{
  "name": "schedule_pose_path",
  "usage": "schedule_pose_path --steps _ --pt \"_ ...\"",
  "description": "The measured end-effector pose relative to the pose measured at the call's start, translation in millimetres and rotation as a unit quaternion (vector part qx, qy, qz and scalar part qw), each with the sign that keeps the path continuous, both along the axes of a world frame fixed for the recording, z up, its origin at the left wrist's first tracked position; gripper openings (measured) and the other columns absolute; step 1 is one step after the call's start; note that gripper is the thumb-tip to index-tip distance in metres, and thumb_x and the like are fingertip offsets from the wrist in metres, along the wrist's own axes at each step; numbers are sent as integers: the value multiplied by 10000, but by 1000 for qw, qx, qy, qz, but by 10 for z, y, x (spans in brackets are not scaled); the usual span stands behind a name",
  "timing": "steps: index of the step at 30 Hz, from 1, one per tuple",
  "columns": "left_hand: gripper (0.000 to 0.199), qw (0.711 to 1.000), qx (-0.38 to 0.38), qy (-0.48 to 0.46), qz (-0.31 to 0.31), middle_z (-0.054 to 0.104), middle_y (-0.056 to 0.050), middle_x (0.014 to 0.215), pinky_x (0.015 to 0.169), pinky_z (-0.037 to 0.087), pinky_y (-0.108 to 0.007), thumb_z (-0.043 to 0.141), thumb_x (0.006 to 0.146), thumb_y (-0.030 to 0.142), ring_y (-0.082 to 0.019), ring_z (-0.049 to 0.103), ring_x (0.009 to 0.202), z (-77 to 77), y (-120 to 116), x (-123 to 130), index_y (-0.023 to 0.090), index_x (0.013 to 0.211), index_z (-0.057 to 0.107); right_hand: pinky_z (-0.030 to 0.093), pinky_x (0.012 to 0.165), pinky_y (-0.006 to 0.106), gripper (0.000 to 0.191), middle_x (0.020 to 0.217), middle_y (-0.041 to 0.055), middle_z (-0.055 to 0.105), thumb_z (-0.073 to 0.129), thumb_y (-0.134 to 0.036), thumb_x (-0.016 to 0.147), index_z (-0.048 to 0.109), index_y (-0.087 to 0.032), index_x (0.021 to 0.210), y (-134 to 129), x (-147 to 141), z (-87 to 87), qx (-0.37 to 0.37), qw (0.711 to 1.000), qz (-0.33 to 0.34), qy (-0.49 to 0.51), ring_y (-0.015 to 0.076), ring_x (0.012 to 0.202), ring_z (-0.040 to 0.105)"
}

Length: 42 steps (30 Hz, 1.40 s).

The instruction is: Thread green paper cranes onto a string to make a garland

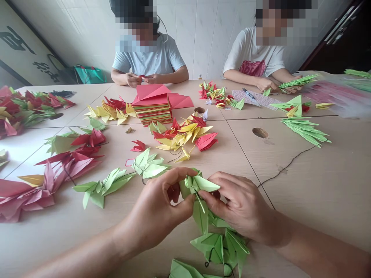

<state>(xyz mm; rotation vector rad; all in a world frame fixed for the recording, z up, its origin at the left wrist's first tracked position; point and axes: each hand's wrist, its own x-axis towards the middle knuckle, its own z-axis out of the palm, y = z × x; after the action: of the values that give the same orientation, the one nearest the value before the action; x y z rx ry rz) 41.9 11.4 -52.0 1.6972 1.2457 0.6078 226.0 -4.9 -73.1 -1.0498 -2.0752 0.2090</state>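
Note:
Low over the table's middle, a folded light-green paper crane [199,184] is held between both hands. My left hand [162,204] pinches its left side between thumb and fingers. Thumb and fingers of my right hand [240,202] close on its right side, by a pointed wing. More green paper cranes [222,245] hang or lie just below, with black cord looped among them. To the left of my hands, green cranes [107,185] lie along the same kind of dark cord. Parts of the held crane are hidden behind my fingers.
A stack of coloured paper squares [153,110] stands beyond my hands. Red and yellow cranes [185,135] lie before it; pink-red cranes [55,181] spread at left. A bundle of narrow green folded pieces [305,131] lies right, near a table hole [260,133]. Two people sit opposite, handling paper.

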Motion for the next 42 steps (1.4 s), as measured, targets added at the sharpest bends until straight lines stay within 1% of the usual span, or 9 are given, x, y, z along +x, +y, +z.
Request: schedule_pose_path --steps 5,9,12,18,23,25,29,36,42 --pt "269 999 -19 -42 -14 450 72 593 483 330 -189 595 748 159 -87 383 537 44 25 8 204 1009 641 282 436 220 375 590 -43 373 558 -172 899 349 -204 589 10 -5 17 -34 999 -3 31 79 487 341" --pt "199 994 -57 -87 -26 421 82 591 478 318 -182 602 778 150 -81 371 540 53 31 -3 205 968 621 323 464 212 346 593 -34 418 543 -207 916 406 -194 598 6 7 43 -114 993 -6 38 85 507 401" --pt "189 991 -68 -111 -31 435 82 614 485 320 -187 608 799 158 -82 370 548 41 25 -13 210 978 584 327 466 217 333 589 -35 417 539 -219 917 424 -197 605 3 18 57 -130 991 -11 43 89 507 407" --pt "224 987 -45 -150 -23 409 110 600 489 307 -191 597 813 146 -81 342 528 9 20 -9 249 913 425 348 476 222 279 593 -37 427 543 -237 916 481 -197 646 1 19 77 -157 985 -13 69 95 516 417" --pt "139 995 9 -93 -39 410 80 647 534 344 -217 582 826 198 -97 384 576 -11 21 -31 241 904 476 373 484 210 209 607 -47 441 571 -200 895 513 -196 693 -17 20 78 -180 980 -8 82 86 525 438" --pt "115 996 17 -73 -44 414 75 642 532 350 -219 577 819 195 -101 393 576 -16 23 -37 237 885 493 410 503 194 74 671 -48 512 595 -182 879 543 -208 834 -29 32 57 -178 979 0 98 82 549 478" --pt "130 997 47 -42 -49 409 78 639 528 364 -205 585 804 171 -96 404 566 -22 22 -45 239 871 497 468 580 193 381 954 -9 602 586 -127 862 461 -255 1198 -34 75 11 -126 985 31 116 95 712 562" --pt "209 990 117 -1 -73 440 80 663 536 388 -178 588 776 113 -88 439 581 -34 16 -51 249 915 514 504 716 267 265 986 44 602 556 -97 858 565 -183 1109 13 108 52 -77 994 74 36 138 814 618" --pt "219 987 133 8 -87 458 89 654 531 389 -167 592 761 95 -79 435 572 -21 21 -46 249 900 522 498 678 242 217 942 30 617 592 -123 850 601 -174 1060 30 127 69 -66 995 79 18 122 786 613"
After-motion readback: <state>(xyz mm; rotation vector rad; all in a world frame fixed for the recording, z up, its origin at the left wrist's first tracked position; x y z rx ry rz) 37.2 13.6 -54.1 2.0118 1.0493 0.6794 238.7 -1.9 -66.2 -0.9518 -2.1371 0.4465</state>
